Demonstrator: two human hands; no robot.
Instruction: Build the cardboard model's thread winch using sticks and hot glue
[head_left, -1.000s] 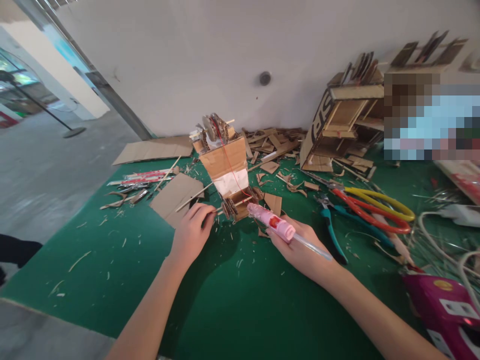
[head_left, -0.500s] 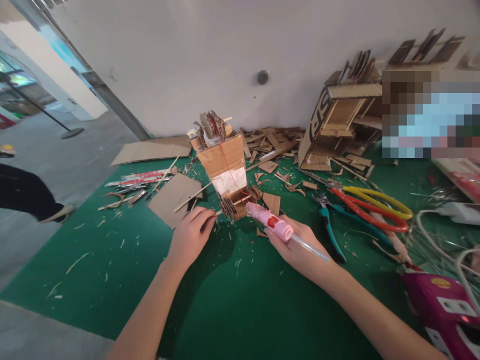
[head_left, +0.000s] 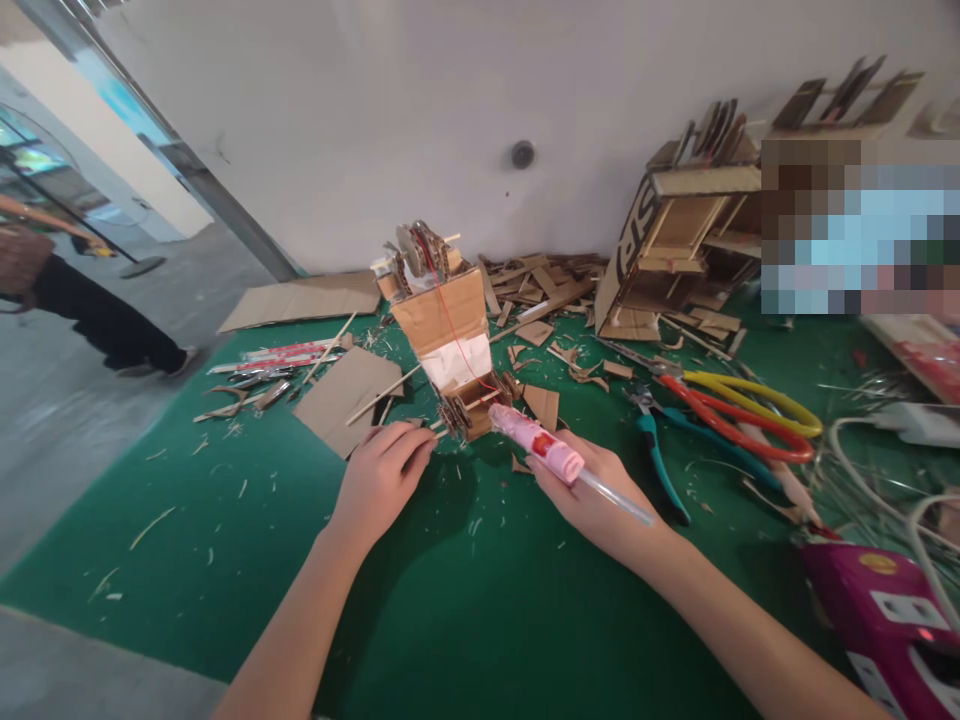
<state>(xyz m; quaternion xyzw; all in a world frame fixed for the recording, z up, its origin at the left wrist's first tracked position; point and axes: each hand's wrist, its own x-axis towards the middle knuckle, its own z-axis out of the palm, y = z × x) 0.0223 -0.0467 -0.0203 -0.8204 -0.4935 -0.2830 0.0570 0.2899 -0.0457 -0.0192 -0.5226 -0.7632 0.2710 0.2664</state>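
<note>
A cardboard model (head_left: 442,325) with corrugated wheels and a red thread stands on the green table. Its lower left wheel (head_left: 455,412) is beside my left hand (head_left: 385,475), whose fingers are pinched on a thin wooden stick (head_left: 439,428) that points to this wheel. My right hand (head_left: 600,500) is closed around a pink hot glue gun (head_left: 540,443). A clear glue stick (head_left: 616,496) sticks out of its back end. The gun's tip is at the model's lower right side; whether it touches is hard to tell.
Right of my hands lie teal-handled pliers (head_left: 660,460), a red-and-yellow-handled tool (head_left: 750,410) and a magenta power strip (head_left: 874,600). Cardboard scraps (head_left: 544,290) line the wall, near a larger cardboard structure (head_left: 637,250). Another person's legs (head_left: 112,320) show at the left.
My hands, the glue gun and the model stay almost in place. At the far left, the other person has come further into view.
</note>
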